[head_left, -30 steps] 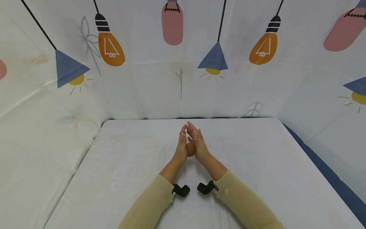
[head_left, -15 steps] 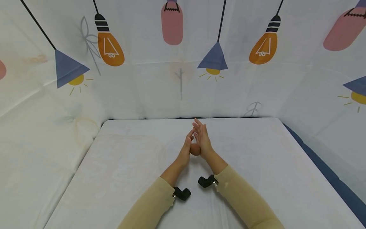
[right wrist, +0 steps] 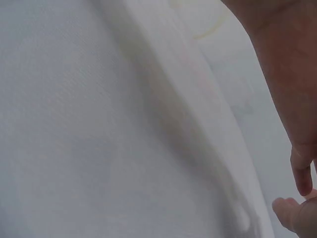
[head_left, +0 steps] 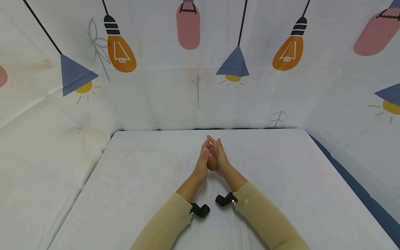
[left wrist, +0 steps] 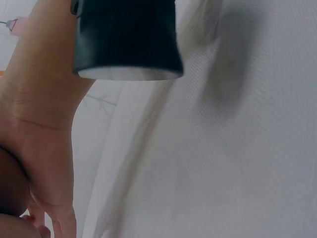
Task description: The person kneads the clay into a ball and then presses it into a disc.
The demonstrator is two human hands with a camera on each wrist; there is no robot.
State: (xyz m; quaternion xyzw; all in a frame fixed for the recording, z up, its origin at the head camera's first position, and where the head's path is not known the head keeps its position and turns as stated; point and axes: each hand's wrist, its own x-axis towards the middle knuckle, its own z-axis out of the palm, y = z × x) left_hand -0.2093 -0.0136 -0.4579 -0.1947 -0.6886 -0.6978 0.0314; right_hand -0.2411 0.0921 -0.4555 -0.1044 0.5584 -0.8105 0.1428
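A small brown ball (head_left: 212, 164) sits between two palms over the middle of the table. My left hand (head_left: 201, 166) presses it from the left side, fingers long and pointing away from me. From the other side my right hand (head_left: 222, 161) presses against it, its fingertips meeting those of the left hand. In the left wrist view, the ball (left wrist: 12, 184) shows dark at the left edge beside the left hand (left wrist: 47, 158). The right wrist view catches part of the right hand (right wrist: 292, 84) at its right edge; the ball is hidden there.
A white cloth covers the table (head_left: 140, 180). Behind it hangs a pale sheet (head_left: 162, 97) printed with lamps and bulbs. Black wrist devices are strapped on the left (head_left: 200, 210) and right (head_left: 225, 199) sleeves. Dark blue fabric (head_left: 353, 177) shows past the right edge.
The hands slide back and forth against each other around the ball: the right hand went forward, then came back toward me. Hands and ball sit slightly further right than a second ago.
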